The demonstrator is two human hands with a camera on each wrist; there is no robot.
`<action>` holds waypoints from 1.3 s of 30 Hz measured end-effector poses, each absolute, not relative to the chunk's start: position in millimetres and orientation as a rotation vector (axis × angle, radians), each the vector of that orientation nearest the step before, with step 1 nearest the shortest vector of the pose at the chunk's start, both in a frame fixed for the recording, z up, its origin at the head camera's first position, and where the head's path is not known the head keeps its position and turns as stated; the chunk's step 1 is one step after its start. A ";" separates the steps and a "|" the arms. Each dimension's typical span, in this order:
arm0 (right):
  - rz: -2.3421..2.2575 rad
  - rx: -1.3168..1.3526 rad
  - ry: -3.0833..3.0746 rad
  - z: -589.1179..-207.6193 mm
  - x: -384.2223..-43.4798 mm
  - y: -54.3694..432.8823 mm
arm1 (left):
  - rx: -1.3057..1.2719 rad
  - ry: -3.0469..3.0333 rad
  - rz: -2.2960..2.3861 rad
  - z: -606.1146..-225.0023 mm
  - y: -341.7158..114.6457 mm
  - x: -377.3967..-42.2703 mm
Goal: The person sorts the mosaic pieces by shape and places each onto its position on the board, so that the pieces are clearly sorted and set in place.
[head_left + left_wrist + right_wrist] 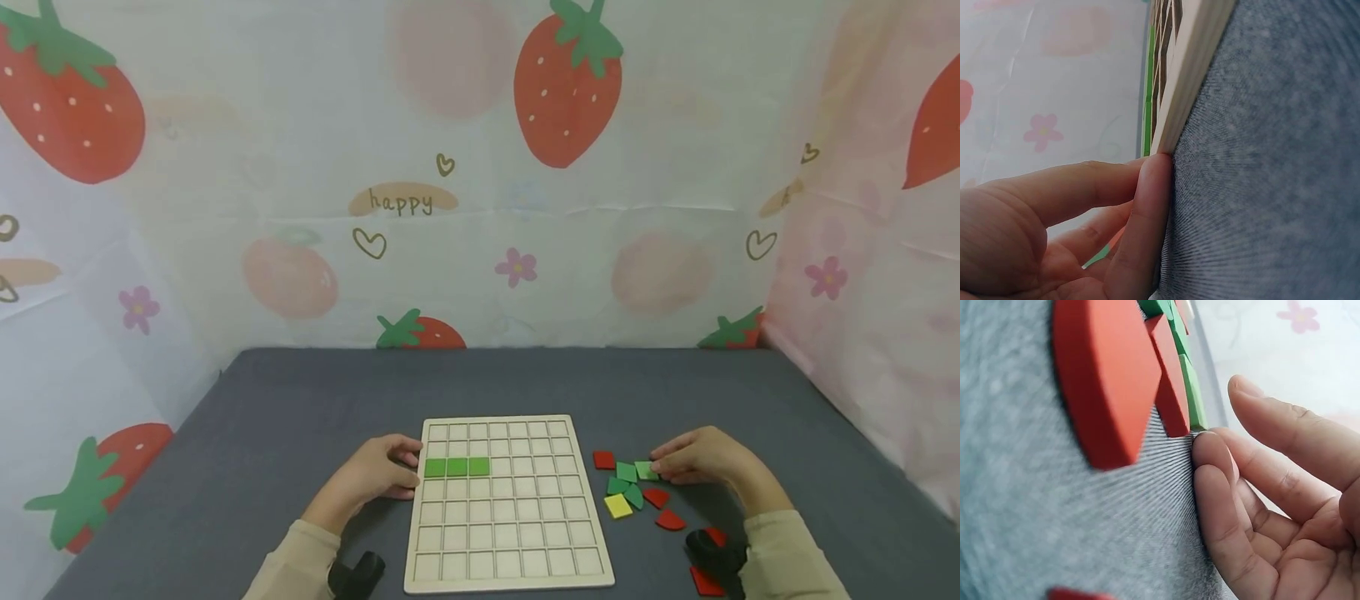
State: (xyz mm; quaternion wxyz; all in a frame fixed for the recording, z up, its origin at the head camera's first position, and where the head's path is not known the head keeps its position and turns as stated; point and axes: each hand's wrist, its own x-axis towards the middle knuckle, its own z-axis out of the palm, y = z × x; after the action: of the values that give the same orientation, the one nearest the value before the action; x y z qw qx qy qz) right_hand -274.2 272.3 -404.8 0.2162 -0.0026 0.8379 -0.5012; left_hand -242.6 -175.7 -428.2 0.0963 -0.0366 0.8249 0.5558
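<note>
A pale wooden grid board (pixel 517 500) lies on the table, three green squares (pixel 457 467) side by side in its third row from the back, at the left. My left hand (pixel 382 471) touches the board's left edge; the left wrist view shows the fingertips right against its side. To the board's right, the fingertips of my right hand (pixel 701 458) meet the near edge of a light green square (pixel 1194 394), with the thumb held apart. Beside that square lie two more green squares (pixel 626 472) and a green quarter-round piece (pixel 633 497).
Around the right hand are a red square (pixel 603 460), a yellow square (pixel 618 506) and red curved pieces (pixel 670 521). More red pieces (pixel 707 582) lie near the right wrist, partly behind a black wrist device (pixel 712 550). A strawberry-print cloth (pixel 480 283) hangs behind the grey table.
</note>
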 end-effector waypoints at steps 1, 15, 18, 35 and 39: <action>-1.387 -0.011 2.325 -405.5 -274.2 272.8 | -0.108 2.445 1.645 -428.4 -175.5 -242.7; -1.293 -0.024 2.431 -408.3 -275.2 269.0 | -0.082 2.461 1.604 -428.5 -176.1 -244.0; -1.278 -0.034 2.463 -407.7 -273.9 267.4 | -0.079 2.463 1.607 -429.2 -176.1 -244.6; -1.261 -0.015 2.548 -407.3 -270.0 262.0 | -0.070 2.471 1.620 -430.1 -175.6 -243.3; -1.327 -0.008 2.482 -408.3 -270.3 264.4 | -0.056 2.472 1.620 -429.6 -175.7 -243.6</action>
State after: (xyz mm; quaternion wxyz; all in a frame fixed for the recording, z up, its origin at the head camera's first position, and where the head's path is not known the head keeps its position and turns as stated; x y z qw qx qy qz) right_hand -270.3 264.4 -408.3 0.1629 -0.0029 0.8701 -0.4652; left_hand -243.6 -175.7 -429.6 0.0926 -0.0190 0.8326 0.5457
